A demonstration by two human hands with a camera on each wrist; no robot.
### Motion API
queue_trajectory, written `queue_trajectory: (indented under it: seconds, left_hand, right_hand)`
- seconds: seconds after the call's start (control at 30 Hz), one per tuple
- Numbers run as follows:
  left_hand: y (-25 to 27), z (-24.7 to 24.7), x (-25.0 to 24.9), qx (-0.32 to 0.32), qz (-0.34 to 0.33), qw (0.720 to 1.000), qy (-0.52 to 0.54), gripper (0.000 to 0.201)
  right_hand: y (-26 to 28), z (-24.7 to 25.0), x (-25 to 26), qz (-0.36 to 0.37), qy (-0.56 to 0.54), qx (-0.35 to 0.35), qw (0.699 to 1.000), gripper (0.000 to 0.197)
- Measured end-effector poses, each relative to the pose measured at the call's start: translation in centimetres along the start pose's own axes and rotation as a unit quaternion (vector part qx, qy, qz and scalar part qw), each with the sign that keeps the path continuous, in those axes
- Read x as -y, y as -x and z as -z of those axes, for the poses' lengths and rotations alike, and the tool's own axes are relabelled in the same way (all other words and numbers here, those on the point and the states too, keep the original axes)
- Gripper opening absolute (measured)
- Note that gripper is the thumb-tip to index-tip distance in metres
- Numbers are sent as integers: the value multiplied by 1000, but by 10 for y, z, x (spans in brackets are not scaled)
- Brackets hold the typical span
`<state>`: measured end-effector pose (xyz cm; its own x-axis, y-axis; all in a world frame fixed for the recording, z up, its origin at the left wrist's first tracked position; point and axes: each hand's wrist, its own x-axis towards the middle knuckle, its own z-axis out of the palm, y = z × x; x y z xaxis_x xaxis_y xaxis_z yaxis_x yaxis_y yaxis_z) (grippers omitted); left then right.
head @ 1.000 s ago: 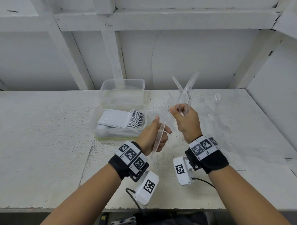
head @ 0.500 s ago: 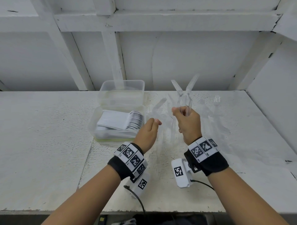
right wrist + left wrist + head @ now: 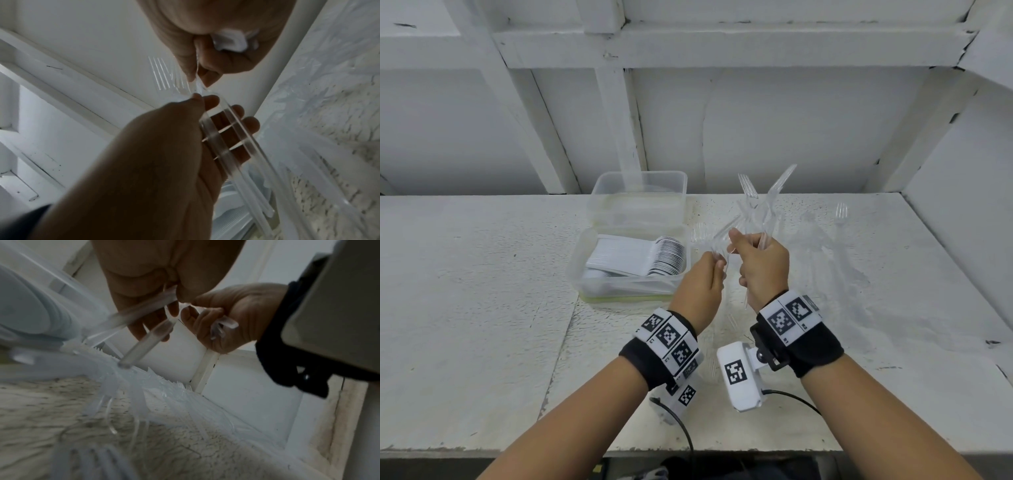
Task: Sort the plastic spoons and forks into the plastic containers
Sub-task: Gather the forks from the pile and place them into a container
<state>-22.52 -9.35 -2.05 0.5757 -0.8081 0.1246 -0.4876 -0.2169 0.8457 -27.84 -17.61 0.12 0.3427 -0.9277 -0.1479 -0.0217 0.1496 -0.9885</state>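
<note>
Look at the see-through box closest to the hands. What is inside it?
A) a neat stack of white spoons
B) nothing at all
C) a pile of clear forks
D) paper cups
A: the near container holds a packed row of white spoons; the clear forks are up in the right hand.

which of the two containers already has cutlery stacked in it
The nearer container, beside the left hand: it holds a neat stack of white spoons. The far container behind it looks empty.
</note>
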Motion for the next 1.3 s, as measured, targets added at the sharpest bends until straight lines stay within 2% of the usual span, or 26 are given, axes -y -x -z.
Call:
queue_trajectory:
  seconds: [0.23, 0.33, 0.47, 0.57, 0.63, 0.7, 0.77, 0.83, 0.93, 1.07, 1.13, 1.2, 1.3]
  left_hand:
    - [1, -3, -4, -10, 23, 999, 28, 20]
    - [3, -1, -8, -3, 27, 999, 47, 23]
    - [1, 2, -7, 14, 72, 996, 56, 28]
    - [1, 6, -2, 34, 95, 990, 98, 26]
    - [4, 9, -2, 55, 112, 982, 140, 23]
    - [6, 11, -1, 89, 118, 976, 159, 21]
    - [8, 13, 0, 120, 120, 973, 155, 21]
    - [9, 16, 0, 145, 140, 968, 152, 23]
    - [10, 18, -2, 193, 177, 951, 164, 30]
    - [9, 20, -4, 244, 225, 914, 232, 35]
    - [8, 23, -2, 240, 231, 908, 255, 32]
    - [8, 24, 2, 213, 218, 915, 265, 31]
    - [6, 25, 6, 127, 194, 923, 308, 29]
  right_hand:
    - [6, -7, 7, 4, -12, 3, 1000, 26]
    - [10, -9, 10, 3, -30, 28, 999, 25]
    - [16, -5, 14, 24, -11, 82, 996, 17]
    - [10, 1, 12, 61, 16, 79, 995, 13]
    - [5, 5, 11, 77, 25, 83, 993, 25]
    - [3, 9, 13, 58, 26, 119, 991, 33]
    - [1, 13, 16, 54, 35, 142, 988, 20]
    - [-1, 17, 20, 80, 54, 156, 983, 6]
    - [-1, 19, 22, 114, 81, 186, 973, 8]
    - [1, 20, 25, 117, 94, 208, 967, 15]
    - [-1, 21, 26, 112, 88, 194, 971, 19]
    - [-2, 23, 25, 112, 80, 174, 975, 28]
    - [1, 28, 22, 90, 65, 161, 981, 18]
